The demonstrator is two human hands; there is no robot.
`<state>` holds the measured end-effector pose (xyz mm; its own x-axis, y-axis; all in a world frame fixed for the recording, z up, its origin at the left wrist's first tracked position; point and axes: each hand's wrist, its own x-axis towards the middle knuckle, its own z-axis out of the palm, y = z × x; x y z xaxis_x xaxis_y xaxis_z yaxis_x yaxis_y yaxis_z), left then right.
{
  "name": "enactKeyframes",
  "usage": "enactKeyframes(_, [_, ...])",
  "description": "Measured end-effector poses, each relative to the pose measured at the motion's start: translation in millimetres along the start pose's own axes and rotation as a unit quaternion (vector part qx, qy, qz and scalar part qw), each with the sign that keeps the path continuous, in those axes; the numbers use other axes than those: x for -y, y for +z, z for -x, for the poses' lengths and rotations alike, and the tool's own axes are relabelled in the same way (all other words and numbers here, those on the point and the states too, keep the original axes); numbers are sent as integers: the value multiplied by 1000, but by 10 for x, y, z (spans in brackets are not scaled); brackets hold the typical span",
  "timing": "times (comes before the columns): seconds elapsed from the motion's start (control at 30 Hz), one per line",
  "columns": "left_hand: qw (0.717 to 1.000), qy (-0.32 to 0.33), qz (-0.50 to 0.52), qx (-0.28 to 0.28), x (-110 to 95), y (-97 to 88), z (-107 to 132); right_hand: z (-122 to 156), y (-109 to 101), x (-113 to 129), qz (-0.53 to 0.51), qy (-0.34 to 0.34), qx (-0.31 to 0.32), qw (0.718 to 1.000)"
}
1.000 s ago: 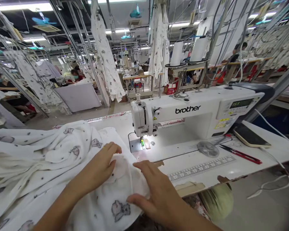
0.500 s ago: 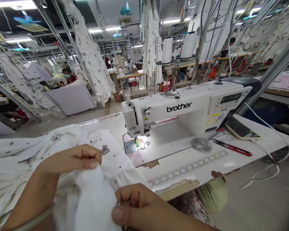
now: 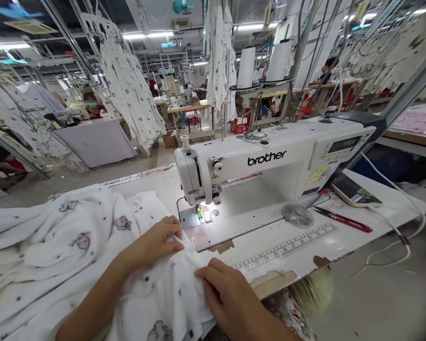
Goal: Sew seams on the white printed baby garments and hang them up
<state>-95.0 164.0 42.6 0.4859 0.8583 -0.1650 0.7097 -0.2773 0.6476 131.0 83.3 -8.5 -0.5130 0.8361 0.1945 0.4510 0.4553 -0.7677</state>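
Note:
White fabric [image 3: 88,213] printed with small bears and dark dots covers the left of the sewing table and hangs over its front edge. My left hand [image 3: 163,239] pinches an edge of it, just in front of the needle plate. Lower and to the right, my right hand [image 3: 223,289] grips the same fabric between thumb and fingers. The white sewing machine [image 3: 266,158] stands beyond both hands. Its lit presser foot [image 3: 199,212] has a green part, and the fabric edge lies close in front of it, apart from it.
A ruler strip [image 3: 284,251] runs along the table's front edge. To the right are a clear round dish [image 3: 297,215], red-handled thread snips [image 3: 342,219] and a phone [image 3: 357,190] with a white cable. Thread cones [image 3: 246,67] stand behind. A person [image 3: 92,105] sits at another machine.
Both hands have moved right with the fabric, the left one nearer the needle plate. The held fabric is turned so its bear-and-dot print shows. The view has shifted slightly.

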Motion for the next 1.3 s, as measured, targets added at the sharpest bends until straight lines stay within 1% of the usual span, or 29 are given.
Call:
enactKeyframes(0.13, [997, 11, -68, -33, 27, 58, 1, -29, -34, 18, 19, 22, 24, 999])
enactKeyframes(0.23, [994, 16, -99, -31, 12, 67, 6, -105, -117, 53, 25, 49, 34, 998])
enactKeyframes(0.3, [995, 23, -96, -29, -15, 46, 28, -218, -172, 96, 21, 49, 5, 999])
enactKeyframes(0.37, [995, 24, -88, -31, -54, 4, 70, -372, -199, 147, -3, 24, -39, 999])
enactKeyframes(0.4, [996, 25, -81, -34, -75, -24, 97, -454, -200, 171, -24, 9, -50, 998])
enactKeyframes(0.47, [997, 33, -58, -41, -116, -88, 161, -603, -178, 211, -70, -5, -40, 997])
enactKeyframes(0.57, [997, 53, -13, -59, -149, -190, 276, -723, -120, 249, -99, 12, -9, 995])
enactKeyframes(0.63, [996, 56, 22, -73, -147, -247, 350, -718, -93, 269, -109, 15, -17, 994])
enactKeyframes(0.73, [993, 62, 66, -80, -143, -309, 429, -638, -93, 302, -154, 12, -34, 987])
enactKeyframes(0.87, [989, 69, 115, -61, -203, -335, 451, -553, -109, 332, -201, 33, -37, 978])
enactKeyframes(0.97, [989, 54, 134, -32, -265, -293, 427, -539, -94, 326, -230, 43, -46, 971])
enactKeyframes(1.07, [992, 28, 124, -17, -290, -203, 385, -524, -61, 310, -238, 46, -65, 968])
enactKeyframes(1.2, [990, 11, 137, -24, -282, -103, 335, -488, -25, 302, -202, 52, -90, 974])
enactKeyframes(1.3, [987, -3, 160, -28, -276, -91, 322, -483, -13, 297, -182, 60, -102, 976])
